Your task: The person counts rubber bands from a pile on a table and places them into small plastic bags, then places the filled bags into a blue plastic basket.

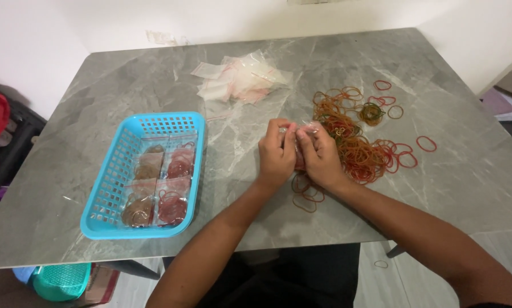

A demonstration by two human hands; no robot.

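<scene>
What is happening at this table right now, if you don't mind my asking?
A person's left hand and right hand pinch a small clear bag between them above a grey table. Loose rubber bands lie beside the right hand. A blue basket holds filled bags, and empty bags sit farther back.

Two bare forearms come in from the near edge, no sleeves showing on either. The left hand (276,153) and right hand (321,158) carry no rings, watch or gloves. The fingers (284,128) are bare, nails short. Dark clothing shows below.
</scene>
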